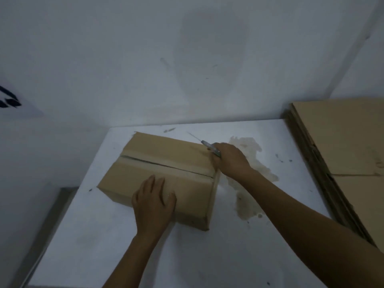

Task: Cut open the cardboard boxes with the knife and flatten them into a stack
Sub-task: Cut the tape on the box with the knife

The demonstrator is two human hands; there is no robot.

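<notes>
White surface (207, 256) bearing a cardboard box (166, 150); right of the box, a brownish stain (245, 204); farther right, a stack of flattened cardboard (342, 142).

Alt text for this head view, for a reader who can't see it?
A right hand grips a knife at the right end of a box on a white table, while the left hand presses flat on its top. The top seam looks slit; flattened cardboard is stacked at the right.

box (162, 175) mid table (104, 235), flattened stack (342, 152) right (far edge)
</notes>
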